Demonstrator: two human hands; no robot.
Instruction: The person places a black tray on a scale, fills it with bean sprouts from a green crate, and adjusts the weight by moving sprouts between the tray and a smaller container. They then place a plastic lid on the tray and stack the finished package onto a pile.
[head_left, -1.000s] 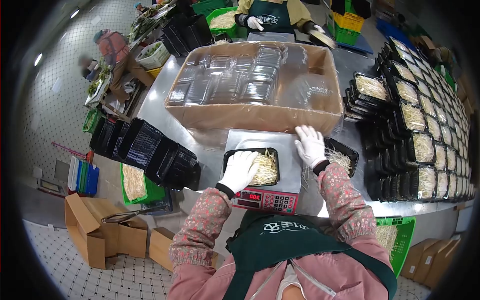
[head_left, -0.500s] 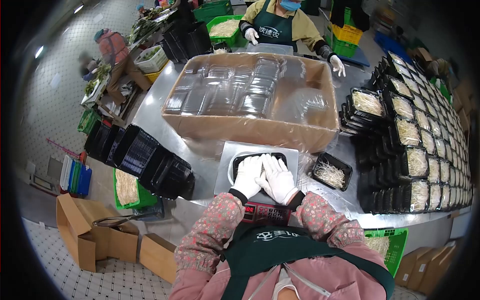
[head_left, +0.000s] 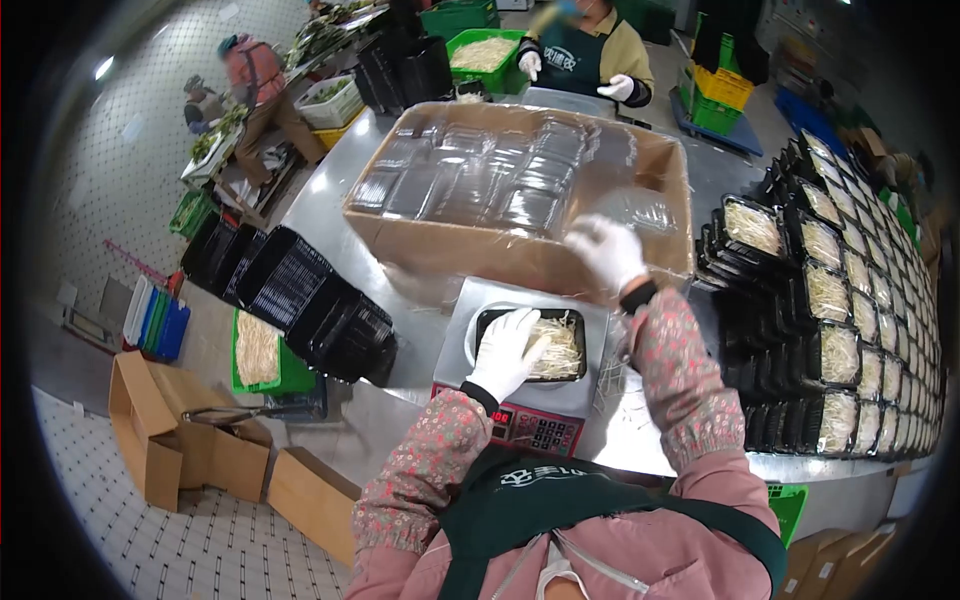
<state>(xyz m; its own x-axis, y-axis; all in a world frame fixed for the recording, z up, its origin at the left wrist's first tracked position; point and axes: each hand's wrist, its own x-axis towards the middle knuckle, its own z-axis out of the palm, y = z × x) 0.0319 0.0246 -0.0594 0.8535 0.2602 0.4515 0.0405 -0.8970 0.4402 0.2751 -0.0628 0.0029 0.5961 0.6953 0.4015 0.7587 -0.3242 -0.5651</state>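
A black plastic tray of bean sprouts [head_left: 562,350] rests on the steel plate of a digital scale [head_left: 590,325]. My left hand [head_left: 507,350], in a white glove, lies over the tray's left part, fingers stretched out and thumb toward the sprouts. My right hand [head_left: 608,252], also gloved, is raised at the front rim of a large cardboard box [head_left: 450,245] lined with clear film. Its fingers are smeared by motion. Stacked clear plastic lids [head_left: 535,190] fill much of the box. Beneath my left wrist, the scale's red panel [head_left: 535,428] shows lit digits.
Stacks of filled sprout trays [head_left: 828,290] line the table's right side. Nested empty black trays [head_left: 290,285] lean at the left edge. Across the table stands a co-worker [head_left: 590,60] with gloved hands. Loose sprouts [head_left: 606,385] lie beside the scale. Cardboard boxes [head_left: 185,430] sit on the floor.
My right hand has left the tray and moved up to the box, uncovering the sprouts. My left hand stays on the tray. My sleeve now covers where another sprout tray stood.
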